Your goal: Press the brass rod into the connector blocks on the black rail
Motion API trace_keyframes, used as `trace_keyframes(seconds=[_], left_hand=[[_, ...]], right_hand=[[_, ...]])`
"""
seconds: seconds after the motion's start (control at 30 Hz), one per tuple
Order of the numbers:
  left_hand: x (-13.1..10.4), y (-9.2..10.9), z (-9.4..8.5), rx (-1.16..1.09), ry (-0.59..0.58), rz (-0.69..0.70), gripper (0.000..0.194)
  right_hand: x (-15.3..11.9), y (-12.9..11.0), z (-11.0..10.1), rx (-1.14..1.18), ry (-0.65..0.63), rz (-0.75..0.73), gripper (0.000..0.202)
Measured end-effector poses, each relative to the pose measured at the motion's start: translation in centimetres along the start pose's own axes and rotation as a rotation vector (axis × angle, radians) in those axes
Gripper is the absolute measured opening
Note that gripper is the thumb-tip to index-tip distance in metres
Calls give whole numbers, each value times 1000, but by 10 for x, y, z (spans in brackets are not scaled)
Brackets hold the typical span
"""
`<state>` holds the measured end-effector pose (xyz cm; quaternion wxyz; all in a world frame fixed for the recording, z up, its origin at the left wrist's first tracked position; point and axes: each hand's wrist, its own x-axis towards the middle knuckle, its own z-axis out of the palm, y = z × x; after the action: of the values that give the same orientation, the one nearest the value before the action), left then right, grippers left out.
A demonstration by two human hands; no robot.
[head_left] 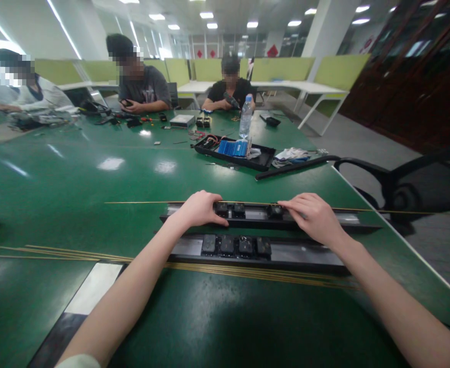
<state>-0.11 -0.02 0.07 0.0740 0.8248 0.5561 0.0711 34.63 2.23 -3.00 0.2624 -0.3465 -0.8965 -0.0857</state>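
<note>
A long black channel point(243, 223) with a pale inner strip lies across the green table, carrying small black blocks point(238, 209). Along its far side runs a thin brass-coloured rod point(144, 203), extending past both ends. My left hand point(199, 209) grips the channel across its width, thumb at the near wall and fingers at the far wall beside the blocks. With fingertips pinched, my right hand point(312, 214) holds the rod next to another black block point(275, 211). Nearer me, a second channel point(305, 260) holds several black blocks point(227, 246) in a row.
Several loose brass-coloured rods point(247, 272) lie in front of the near channel. A black-and-white strip point(94, 289) is under my left forearm. Beyond are a black tray point(261, 162), a water bottle point(245, 118) and gloves point(291, 156). Several people sit across the table; a chair point(408, 174) stands right.
</note>
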Motion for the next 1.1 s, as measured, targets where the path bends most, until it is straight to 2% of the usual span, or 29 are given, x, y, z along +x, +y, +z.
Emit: trace_keyframes(seconds=[0.67,1.1], left_hand=[[0,0,0,-34,-1,3,63],[0,0,-1,-7,-4,7,59]], right_hand=[[-1,20,-16,80,-87,33,28],[-8,38,-24,45,-115,81,23]])
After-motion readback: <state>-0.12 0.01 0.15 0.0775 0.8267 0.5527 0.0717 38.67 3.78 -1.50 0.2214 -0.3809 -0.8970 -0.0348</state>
